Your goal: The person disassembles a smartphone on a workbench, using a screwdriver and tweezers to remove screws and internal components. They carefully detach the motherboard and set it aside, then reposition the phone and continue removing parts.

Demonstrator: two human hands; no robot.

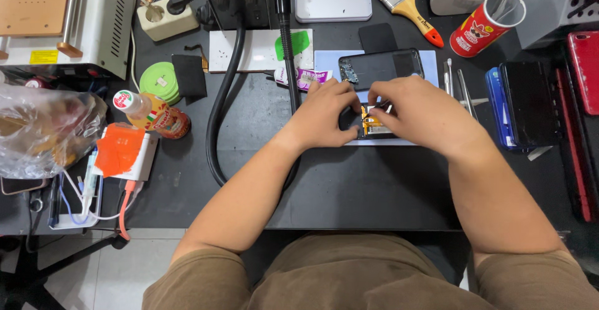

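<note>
While both hands crowd over it, we see the opened phone [372,125] only in part: a dark body with a yellow-orange patch and small metal parts showing between the fingers. It lies on a pale blue work mat [430,57], just right of the black table's middle. How its long axis runs we cannot tell, since the hands cover most of it.

Our left hand [324,113] comes in from seven o'clock, fingers curled narrow, tips pressed on the phone's left part. Our right hand [415,113] comes in from five o'clock, fingers pinched close on the phone's top edge; whether they grip a small piece we cannot tell.

At twelve o'clock from the phone, just beyond the fingertips, a second phone body [380,67] lies flat, glossy black, rounded corners, long axis running nine to three. At three o'clock, thin metal tweezers [465,88] lie on the matte table [349,185]. At one o'clock stands a red cylindrical can [483,26] holding tools.
</note>
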